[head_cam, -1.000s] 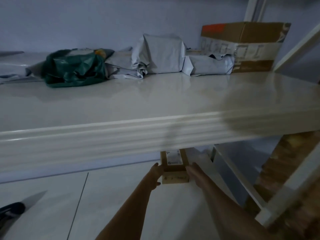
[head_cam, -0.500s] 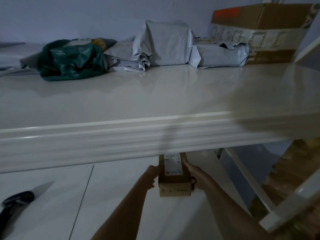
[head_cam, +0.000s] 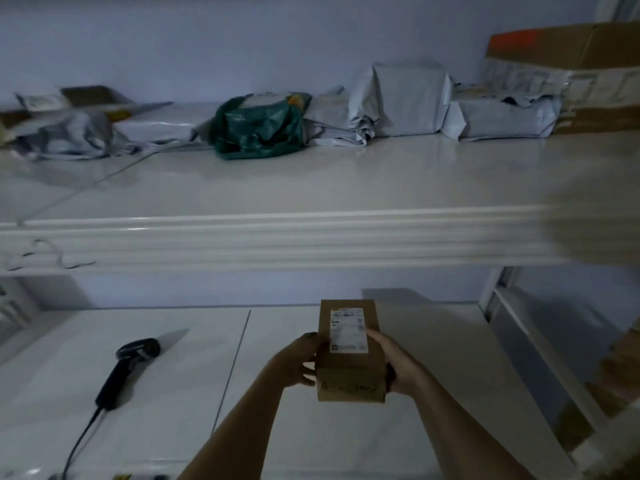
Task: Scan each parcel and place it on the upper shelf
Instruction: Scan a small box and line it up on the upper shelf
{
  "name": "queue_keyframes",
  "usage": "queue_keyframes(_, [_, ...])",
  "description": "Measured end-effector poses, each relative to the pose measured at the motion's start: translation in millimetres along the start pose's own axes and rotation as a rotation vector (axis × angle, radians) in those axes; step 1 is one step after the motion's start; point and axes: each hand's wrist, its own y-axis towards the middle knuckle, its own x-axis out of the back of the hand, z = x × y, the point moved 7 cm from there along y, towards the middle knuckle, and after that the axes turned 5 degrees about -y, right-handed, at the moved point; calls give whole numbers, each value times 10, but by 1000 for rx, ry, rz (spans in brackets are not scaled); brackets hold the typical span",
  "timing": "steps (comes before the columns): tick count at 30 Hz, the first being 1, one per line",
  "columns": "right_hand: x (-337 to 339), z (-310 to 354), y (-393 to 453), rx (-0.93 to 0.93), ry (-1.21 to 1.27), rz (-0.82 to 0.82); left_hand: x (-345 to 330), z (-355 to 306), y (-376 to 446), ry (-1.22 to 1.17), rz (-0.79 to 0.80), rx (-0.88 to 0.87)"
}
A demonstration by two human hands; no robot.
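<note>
**Small box held below the upper shelf**

A black scanner [head_cam: 130, 367] is laid on the lower surface at left. The cardboard parcel [head_cam: 350, 353] is gripped between left hand [head_cam: 297, 363] and right hand [head_cam: 398, 365], under the upper shelf [head_cam: 311, 233], where other parcels [head_cam: 408, 102] are lined.

Quick tally: one small cardboard parcel [head_cam: 350, 351] is held between two hands, left hand [head_cam: 298, 362] and right hand [head_cam: 398, 364]. One corded scanner [head_cam: 129, 368] is seen on the lower shelf [head_cam: 433, 393]. Up on the upper shelf [head_cam: 311, 188], one green bag [head_cam: 258, 128], one big cardboard box [head_cam: 568, 77] and roughly five grey mailer bags can be counted, though the left end is too blurred to be sure.
</note>
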Motion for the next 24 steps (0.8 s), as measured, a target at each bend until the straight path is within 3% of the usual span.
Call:
queue_keyframes(7, [-1105, 57, -253, 78, -78, -4, 891, 237, -800, -85, -124, -146])
queue_keyframes(15, [-2655, -99, -593, 114, -116, -10, 2090, 834, -1695, -147, -317, -179])
queue_keyframes(24, [-3544, 161, -297, 144, -128, 30, 3029, 783, -1725, -163, -389, -263])
